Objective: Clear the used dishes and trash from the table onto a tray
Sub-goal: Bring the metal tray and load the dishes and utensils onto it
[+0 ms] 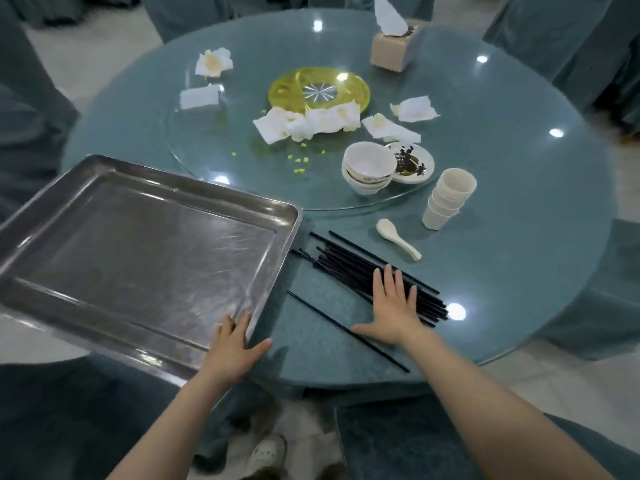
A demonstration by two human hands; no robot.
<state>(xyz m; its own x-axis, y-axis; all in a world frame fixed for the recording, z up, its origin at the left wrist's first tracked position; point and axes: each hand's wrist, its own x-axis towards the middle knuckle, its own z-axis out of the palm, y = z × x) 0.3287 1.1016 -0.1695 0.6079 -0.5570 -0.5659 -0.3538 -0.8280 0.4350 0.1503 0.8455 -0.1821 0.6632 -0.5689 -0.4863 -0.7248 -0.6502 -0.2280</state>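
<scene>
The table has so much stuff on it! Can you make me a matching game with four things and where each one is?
Things:
1. chopsticks
2. tray
3. cups
4. dirty napkins

Places:
A. stacked up beside the white spoon
B. at the front edge of the yellow plate
C. in a pile under the right hand
D. empty, with the left hand on its corner

Pairs: 1-C, 2-D, 3-A, 4-B
</scene>
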